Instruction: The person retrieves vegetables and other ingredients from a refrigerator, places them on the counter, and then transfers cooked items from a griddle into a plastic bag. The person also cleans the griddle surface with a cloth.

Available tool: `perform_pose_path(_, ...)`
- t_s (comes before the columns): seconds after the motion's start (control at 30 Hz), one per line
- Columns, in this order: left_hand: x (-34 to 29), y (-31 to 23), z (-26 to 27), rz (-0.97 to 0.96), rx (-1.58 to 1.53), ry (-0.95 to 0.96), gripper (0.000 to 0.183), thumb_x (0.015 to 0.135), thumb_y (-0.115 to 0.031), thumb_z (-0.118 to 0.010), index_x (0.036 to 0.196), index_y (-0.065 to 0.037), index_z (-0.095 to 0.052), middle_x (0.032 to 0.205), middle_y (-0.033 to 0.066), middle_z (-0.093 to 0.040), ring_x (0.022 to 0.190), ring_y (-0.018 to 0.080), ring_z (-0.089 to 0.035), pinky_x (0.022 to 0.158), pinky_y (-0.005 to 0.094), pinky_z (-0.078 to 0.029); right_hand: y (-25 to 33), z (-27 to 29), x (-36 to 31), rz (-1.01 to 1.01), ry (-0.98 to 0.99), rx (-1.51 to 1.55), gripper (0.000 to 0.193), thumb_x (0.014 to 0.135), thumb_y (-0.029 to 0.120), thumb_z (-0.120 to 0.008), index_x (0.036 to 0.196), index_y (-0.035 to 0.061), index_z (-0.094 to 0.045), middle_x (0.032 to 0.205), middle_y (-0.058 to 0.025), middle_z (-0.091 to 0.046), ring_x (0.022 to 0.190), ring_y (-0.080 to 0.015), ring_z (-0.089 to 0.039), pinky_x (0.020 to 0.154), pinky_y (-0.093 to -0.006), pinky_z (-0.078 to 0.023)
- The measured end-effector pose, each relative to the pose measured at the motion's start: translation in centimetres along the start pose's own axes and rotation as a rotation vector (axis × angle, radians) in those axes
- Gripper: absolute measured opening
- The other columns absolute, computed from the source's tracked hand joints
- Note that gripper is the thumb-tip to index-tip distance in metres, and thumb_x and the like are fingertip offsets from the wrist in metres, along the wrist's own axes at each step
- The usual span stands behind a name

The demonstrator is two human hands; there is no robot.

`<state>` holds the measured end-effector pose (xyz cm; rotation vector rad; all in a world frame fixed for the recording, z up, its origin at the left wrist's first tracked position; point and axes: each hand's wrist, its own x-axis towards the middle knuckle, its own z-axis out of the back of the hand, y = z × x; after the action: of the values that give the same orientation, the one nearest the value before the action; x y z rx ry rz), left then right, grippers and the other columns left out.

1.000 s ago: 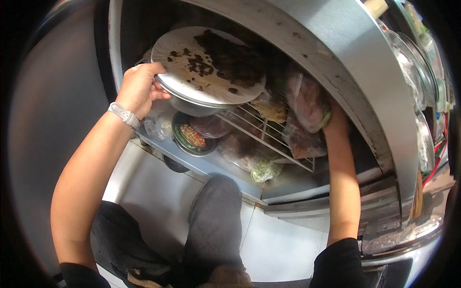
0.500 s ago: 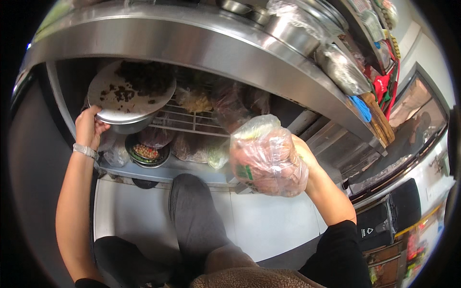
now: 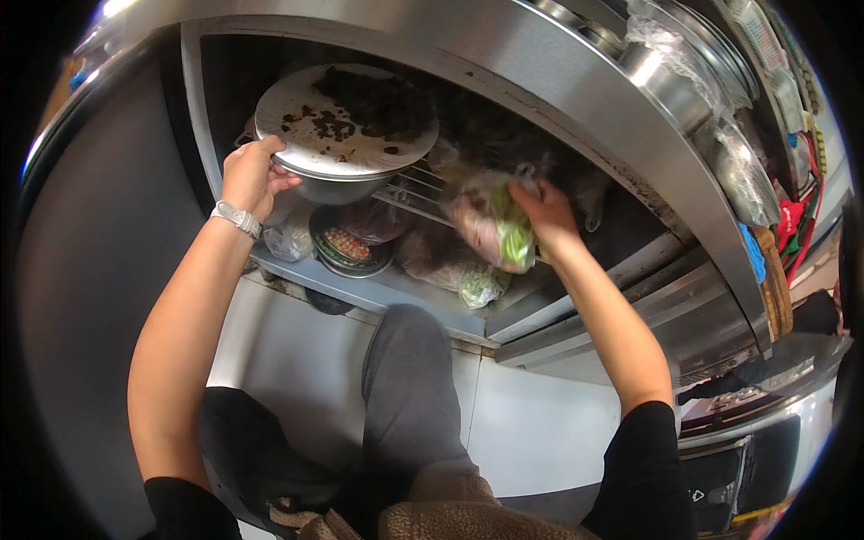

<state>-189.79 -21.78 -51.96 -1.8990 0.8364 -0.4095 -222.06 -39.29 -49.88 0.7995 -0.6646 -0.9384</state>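
A white plate [image 3: 306, 135] with dark leafy food and scraps on it rests on a round steel pot [image 3: 337, 188] inside an under-counter fridge. My left hand [image 3: 252, 176] grips the plate's near-left edge, thumb on top, fingers below. Over the wire shelf [image 3: 409, 200], my right hand [image 3: 551, 216] is closed on a clear plastic bag [image 3: 490, 218]. Something pinkish and something leafy green show through the bag, which is slightly blurred. Its far side is hidden in the shade of the fridge.
Below the shelf stand dark bowls of small mixed pieces [image 3: 349, 245] and bagged greens [image 3: 481, 286]. The fridge's steel top edge [image 3: 504, 45] curves above my hands. Wrapped steel containers [image 3: 666, 81] stand on the counter. My leg [image 3: 409, 378] is close before the fridge.
The bag in my right hand has gone from in front of the fridge to inside it, over the wire shelf. My left hand keeps its hold on the plate. The view has shifted.
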Motion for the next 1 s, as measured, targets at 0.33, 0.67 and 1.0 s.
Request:
perform_pose_path(0.33,-0.1,0.1,-0.7,-0.015,0.003,0.001,0.012,0.073,-0.006,-0.053,0.074,0.005,-0.049,0.062,0.0089,-0.048,0.052,0.0172,-0.052,0.048,0.0285,-0.052,-0.4,7.2,12.2,0.382,-0.719,-0.751,0.039,0.081,0.024,-0.059,0.110,0.0008,-0.050,0.105,-0.0101,-0.056,0.089,-0.0185,-0.056,0.078,-0.0305,-0.045)
perform_pose_path(0.67,0.3,0.3,-0.2,-0.006,0.039,-0.003,0.011,0.077,-0.008,-0.052,0.075,0.003,-0.050,0.061,0.0061,-0.051,0.047,0.0110,-0.052,0.043,0.0213,-0.051,-0.2,7.0,14.0,0.255,-0.352,-0.784,0.037,0.081,0.023,-0.059,0.110,0.0005,-0.050,0.104,-0.0105,-0.057,0.088,-0.0191,-0.056,0.078,-0.0308,-0.046)
perform_pose_path(1.0,-0.9,-0.7,0.7,-0.028,0.100,-0.118,0.012,0.076,-0.007,-0.051,0.077,0.005,-0.049,0.060,0.0065,-0.049,0.047,0.0115,-0.051,0.043,0.0227,-0.052,0.5,-3.3,19.3,0.419,0.024,-0.687,0.036,0.081,0.021,-0.059,0.110,0.0001,-0.050,0.103,-0.0110,-0.057,0.087,-0.0197,-0.056,0.078,-0.0311,-0.046)
